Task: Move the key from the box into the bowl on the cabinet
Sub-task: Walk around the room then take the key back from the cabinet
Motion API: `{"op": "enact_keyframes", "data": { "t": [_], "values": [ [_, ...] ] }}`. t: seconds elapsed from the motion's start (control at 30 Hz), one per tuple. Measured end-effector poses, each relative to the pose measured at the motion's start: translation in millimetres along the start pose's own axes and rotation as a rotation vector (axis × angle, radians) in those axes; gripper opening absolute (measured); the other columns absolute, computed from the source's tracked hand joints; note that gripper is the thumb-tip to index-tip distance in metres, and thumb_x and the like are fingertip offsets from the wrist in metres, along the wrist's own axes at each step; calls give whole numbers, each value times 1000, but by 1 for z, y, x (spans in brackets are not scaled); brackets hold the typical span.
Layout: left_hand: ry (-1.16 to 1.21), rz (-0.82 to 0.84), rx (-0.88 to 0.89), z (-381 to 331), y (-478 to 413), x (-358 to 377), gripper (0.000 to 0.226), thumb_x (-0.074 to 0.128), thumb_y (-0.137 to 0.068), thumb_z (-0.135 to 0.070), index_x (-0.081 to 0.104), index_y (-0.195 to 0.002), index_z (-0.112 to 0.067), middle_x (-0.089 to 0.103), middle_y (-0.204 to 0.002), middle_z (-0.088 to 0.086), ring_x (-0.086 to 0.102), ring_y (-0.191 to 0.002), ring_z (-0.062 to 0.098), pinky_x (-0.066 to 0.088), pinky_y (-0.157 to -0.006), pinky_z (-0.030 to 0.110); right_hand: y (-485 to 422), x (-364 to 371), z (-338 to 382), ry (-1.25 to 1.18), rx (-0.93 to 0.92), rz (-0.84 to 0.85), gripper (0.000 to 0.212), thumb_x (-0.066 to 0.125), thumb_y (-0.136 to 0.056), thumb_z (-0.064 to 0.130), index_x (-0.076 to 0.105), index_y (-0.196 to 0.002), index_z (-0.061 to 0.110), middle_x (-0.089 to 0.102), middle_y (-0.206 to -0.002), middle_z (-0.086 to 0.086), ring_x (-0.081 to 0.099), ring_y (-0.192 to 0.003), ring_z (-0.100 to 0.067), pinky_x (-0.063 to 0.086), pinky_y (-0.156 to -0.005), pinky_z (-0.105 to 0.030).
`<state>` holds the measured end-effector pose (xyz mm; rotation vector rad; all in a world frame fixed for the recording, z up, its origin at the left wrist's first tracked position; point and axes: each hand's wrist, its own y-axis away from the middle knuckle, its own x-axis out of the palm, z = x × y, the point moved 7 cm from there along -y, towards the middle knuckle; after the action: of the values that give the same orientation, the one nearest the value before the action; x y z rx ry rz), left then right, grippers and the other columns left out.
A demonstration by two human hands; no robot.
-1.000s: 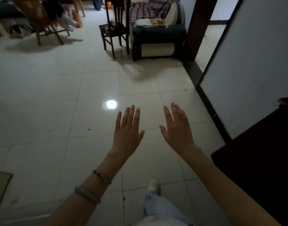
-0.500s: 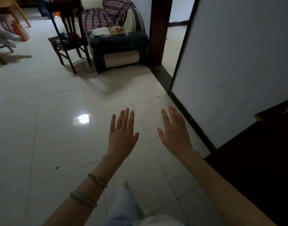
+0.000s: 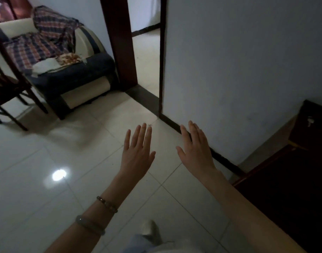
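My left hand (image 3: 137,152) and my right hand (image 3: 195,150) are held out flat in front of me over the tiled floor, fingers spread, both empty. At the far right edge a small silvery key (image 3: 310,121) lies in a dark box (image 3: 313,128) against the wall. The box rests on a dark wooden cabinet (image 3: 288,183) at the lower right. My right hand is well left of the key. No bowl is in view.
A grey wall (image 3: 238,61) runs on the right, with a doorway (image 3: 145,52) beyond its corner. A dark armchair (image 3: 69,70) with plaid cloth and a wooden chair (image 3: 8,92) stand at the back left. Pale floor tiles (image 3: 47,179) lie below. My foot (image 3: 151,232) shows at the bottom.
My view has swung to the right and nearer the wall, bringing the box with the key into sight. Both hands stay open and spread in front of me.
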<state>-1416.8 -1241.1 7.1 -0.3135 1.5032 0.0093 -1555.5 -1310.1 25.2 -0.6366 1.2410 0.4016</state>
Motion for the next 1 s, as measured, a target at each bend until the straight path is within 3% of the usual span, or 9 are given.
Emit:
{"op": "enact_keyframes", "data": {
  "t": [0.17, 0.27, 0.4, 0.53, 0.73, 1.0],
  "values": [
    [-8, 2, 134, 17, -69, 9, 82, 46, -91, -45, -4, -144, -9, 2, -156, 15, -11, -139, 25, -14, -111, 46, -42, 8, -11, 26, 114, 2, 68, 55, -90, 28, 17, -142, 6, 17, -151, -24, 17, -140, -35, 17, -113, -45],
    [21, -15, 200, 13, -109, 15, 81, 50, -90, -44, 1, -145, -9, 7, -155, 16, -8, -139, 25, -10, -112, 46, -65, 6, -27, 51, 179, -20, 69, 57, -88, 27, 19, -142, 6, 19, -151, -25, 20, -139, -36, 20, -113, -47],
    [54, -38, 303, -8, -162, 27, 85, 52, -88, -43, -4, -142, -9, 8, -155, 16, -4, -140, 26, -7, -113, 47, -93, 7, -60, 77, 264, -49, 69, 56, -89, 27, 16, -142, 7, 17, -152, -24, 17, -140, -36, 17, -113, -46],
    [74, -69, 407, -40, -222, 37, 83, 53, -88, -42, 2, -144, -7, 10, -155, 16, 4, -142, 29, -4, -114, 47, -121, 7, -104, 98, 357, -92, 69, 58, -88, 26, 19, -142, 6, 20, -150, -25, 21, -138, -37, 19, -112, -46],
    [88, -90, 567, -103, -312, 49, 79, 47, -92, -42, 0, -144, -7, 8, -155, 16, 0, -142, 28, -5, -114, 47, -159, -5, -188, 167, 523, -151, 69, 55, -89, 31, 17, -142, 7, 20, -151, -23, 21, -138, -36, 21, -112, -45],
    [107, -141, 746, -200, -411, 52, 79, 53, -88, -42, 13, -144, -4, 21, -152, 18, 17, -141, 30, 3, -113, 49, -192, -30, -286, 192, 677, -221, 67, 57, -89, 27, 22, -141, 5, 24, -149, -25, 24, -137, -37, 26, -112, -49]
  ]
}}
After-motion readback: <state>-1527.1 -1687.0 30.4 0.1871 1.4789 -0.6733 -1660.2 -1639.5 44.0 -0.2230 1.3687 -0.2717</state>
